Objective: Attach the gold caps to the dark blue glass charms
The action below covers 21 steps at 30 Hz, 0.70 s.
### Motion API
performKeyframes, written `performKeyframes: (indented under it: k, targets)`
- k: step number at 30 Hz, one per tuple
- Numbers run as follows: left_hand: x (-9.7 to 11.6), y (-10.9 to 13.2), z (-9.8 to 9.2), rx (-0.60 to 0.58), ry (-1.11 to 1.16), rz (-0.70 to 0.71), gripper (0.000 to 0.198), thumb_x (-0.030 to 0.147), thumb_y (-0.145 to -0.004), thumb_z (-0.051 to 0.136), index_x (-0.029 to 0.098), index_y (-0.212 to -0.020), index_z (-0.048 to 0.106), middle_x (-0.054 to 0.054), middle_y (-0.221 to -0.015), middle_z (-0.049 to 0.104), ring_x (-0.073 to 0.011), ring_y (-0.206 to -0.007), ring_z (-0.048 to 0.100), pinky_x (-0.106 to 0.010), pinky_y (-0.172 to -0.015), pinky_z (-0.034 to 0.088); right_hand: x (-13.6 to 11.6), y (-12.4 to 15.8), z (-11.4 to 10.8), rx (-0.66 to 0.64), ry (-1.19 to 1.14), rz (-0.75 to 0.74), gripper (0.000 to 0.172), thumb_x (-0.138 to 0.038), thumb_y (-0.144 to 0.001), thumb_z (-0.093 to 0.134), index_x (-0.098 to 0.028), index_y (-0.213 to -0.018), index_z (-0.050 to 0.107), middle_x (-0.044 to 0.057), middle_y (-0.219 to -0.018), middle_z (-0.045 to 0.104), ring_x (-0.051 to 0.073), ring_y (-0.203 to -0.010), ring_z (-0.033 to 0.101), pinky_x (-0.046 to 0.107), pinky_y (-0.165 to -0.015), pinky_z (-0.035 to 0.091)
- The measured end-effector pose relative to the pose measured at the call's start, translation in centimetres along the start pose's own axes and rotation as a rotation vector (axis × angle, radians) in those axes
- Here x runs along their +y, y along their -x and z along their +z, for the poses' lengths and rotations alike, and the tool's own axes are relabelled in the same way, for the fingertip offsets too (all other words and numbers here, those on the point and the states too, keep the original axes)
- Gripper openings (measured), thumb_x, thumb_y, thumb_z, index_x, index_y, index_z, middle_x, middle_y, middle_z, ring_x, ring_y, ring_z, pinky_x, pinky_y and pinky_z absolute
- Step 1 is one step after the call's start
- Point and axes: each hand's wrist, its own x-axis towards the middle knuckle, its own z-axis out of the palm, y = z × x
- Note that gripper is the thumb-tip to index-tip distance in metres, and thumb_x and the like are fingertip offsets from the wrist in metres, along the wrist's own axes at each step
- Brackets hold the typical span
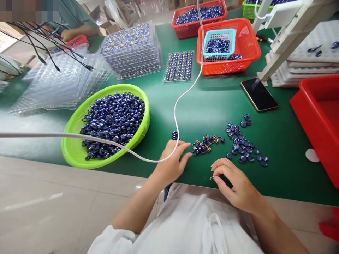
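My left hand (pixel 173 158) rests on the green table (pixel 212 102) with fingers stretched toward a small cluster of dark blue and gold pieces (pixel 205 144); nothing shows in it. A short stack of dark pieces (pixel 174 135) stands just beyond its fingertips. My right hand (pixel 234 181) lies near the table's front edge, fingers curled in a pinch on a tiny metallic piece (pixel 212 177). A scatter of dark blue pieces (pixel 245 143) lies beyond the right hand.
A lime green basket (pixel 76 150) full of dark blue pieces sits left. A white cable (pixel 176 106) crosses the table. Clear trays (pixel 132 49), orange baskets (pixel 238 60), a phone (pixel 259 94) and a red bin (pixel 317 116) stand around. Another person's arm (pixel 76 31) is far left.
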Motion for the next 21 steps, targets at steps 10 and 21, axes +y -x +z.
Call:
performKeyframes:
  k: [10,21]
  targets:
    - [-3.1,-2.9,-0.5,-0.055,-0.381,0.161,0.018,0.013,-0.095,0.05,0.017,-0.091,0.067,-0.012,-0.09,0.066,-0.0265,-0.088,0.055,-0.042,-0.081,0.051,0.1,0.0,0.6,0.106,-0.058,0.062,0.016,-0.008,-0.09,0.051,-0.024,-0.086,0.047,0.004,-0.097,0.06,0.02,-0.095,0.061,0.035,-0.082,0.049]
    - [0.7,-1.2,1.0,-0.035,0.483,-0.276,0.015,0.03,-0.093,0.062,0.019,-0.102,0.067,-0.006,-0.091,0.075,-0.0191,-0.084,0.07,-0.03,-0.079,0.053,-0.2,-0.6,1.3,0.239,-0.01,-0.056,0.021,-0.008,-0.092,0.056,-0.026,-0.101,0.056,0.006,-0.116,0.069,0.021,-0.106,0.065,0.04,-0.09,0.053]
